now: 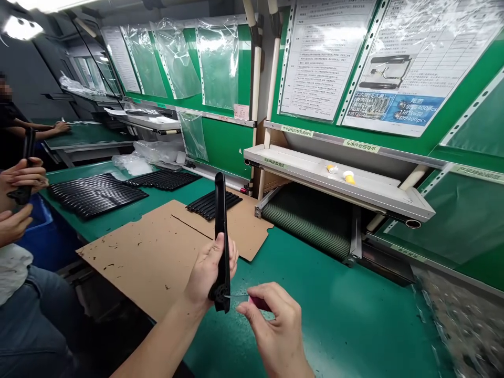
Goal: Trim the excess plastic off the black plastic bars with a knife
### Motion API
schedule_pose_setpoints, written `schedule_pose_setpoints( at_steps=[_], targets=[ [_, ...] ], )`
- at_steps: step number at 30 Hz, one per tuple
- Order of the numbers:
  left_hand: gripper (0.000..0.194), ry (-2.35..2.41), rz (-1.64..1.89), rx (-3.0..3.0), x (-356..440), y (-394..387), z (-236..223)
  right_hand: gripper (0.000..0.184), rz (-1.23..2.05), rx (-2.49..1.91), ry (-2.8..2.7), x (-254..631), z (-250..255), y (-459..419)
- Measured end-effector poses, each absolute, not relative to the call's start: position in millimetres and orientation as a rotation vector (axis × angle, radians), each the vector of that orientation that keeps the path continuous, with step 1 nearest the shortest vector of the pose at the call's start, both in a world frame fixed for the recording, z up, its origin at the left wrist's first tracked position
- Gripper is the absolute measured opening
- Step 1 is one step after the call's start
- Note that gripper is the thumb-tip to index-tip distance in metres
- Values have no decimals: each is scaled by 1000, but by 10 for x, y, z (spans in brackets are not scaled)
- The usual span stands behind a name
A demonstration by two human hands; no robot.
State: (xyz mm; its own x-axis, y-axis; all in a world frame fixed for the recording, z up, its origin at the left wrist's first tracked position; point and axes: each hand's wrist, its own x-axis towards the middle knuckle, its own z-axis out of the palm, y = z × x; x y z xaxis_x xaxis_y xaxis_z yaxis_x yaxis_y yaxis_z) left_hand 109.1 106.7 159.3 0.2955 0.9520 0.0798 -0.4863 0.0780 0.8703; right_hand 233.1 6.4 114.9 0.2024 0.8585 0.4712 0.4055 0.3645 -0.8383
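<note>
My left hand (212,265) is wrapped round a long black plastic part (221,210), held upright over the table. A round, hub-like detail marks its lower end. In my right hand (275,320), thumb and fingers pinch a thin metal blade (237,295) with a pink grip that is mostly covered by the fingers. The blade's tip meets or nearly meets the lower end of the black part; whether it touches, I cannot tell. Behind my left hand, a small row of similar black parts (212,205) lies on a brown cardboard sheet (149,257).
More black parts (96,194) lie in rows on the green table (331,310). At left, a co-worker's hands (23,178) hold a similar part. A belt conveyor (311,218) runs under a white shelf (354,184). Clear plastic bagging (464,325) sits at right.
</note>
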Motion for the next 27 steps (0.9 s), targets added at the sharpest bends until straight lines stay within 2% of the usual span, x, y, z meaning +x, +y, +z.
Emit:
schedule_pose_setpoints(
  at_steps=[4, 13, 23, 27],
  targets=[
    [49, 577, 1126, 934, 1083, 1065, 1563, 4, 336, -1197, -1412, 2339, 1133, 87],
    [50, 539, 884, 858, 1099, 1046, 1515, 12, 97, -1103, -1475, 2379, 1171, 139],
    [54, 626, 554, 1058, 1118, 1068, 1505, 11, -229, -1023, -1586, 2414, 1302, 137],
    [54, 657, 547, 1096, 1137, 1077, 1541, 10, -269, -1073, -1590, 2407, 1318, 133]
  ],
)
